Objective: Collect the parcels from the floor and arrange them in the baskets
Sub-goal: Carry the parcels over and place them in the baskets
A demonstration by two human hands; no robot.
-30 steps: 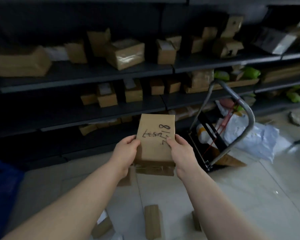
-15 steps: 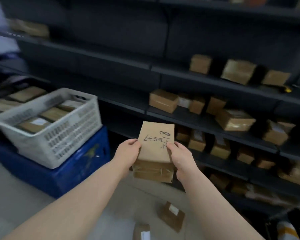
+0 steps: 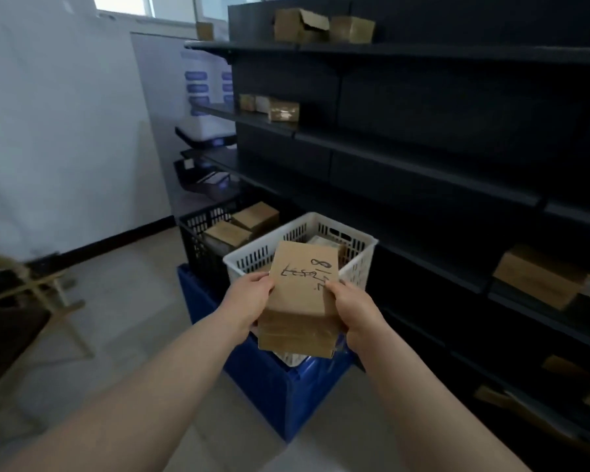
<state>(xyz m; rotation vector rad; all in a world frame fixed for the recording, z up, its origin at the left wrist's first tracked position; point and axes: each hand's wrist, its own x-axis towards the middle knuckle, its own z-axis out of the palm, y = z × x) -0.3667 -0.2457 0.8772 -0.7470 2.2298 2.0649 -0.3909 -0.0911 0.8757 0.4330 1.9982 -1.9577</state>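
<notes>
Both hands hold a small stack of brown cardboard parcels (image 3: 302, 294). The left hand (image 3: 252, 298) grips its left edge and the right hand (image 3: 351, 308) grips its right edge, each with the thumb on the top face and the fingers curled beneath.

The top parcel bears black marker writing: a figure like an "8" lying on its side, with an underlined scrawl below it that cannot be read.

The stack hangs in front of the near rim of a white slotted basket (image 3: 252, 258), which sits on a blue crate (image 3: 280, 386). Just behind it, a black crate (image 3: 198, 240) holds more brown parcels (image 3: 254, 216). Dark shelving (image 3: 423, 158) along the right carries scattered cardboard boxes (image 3: 300, 25).
</notes>
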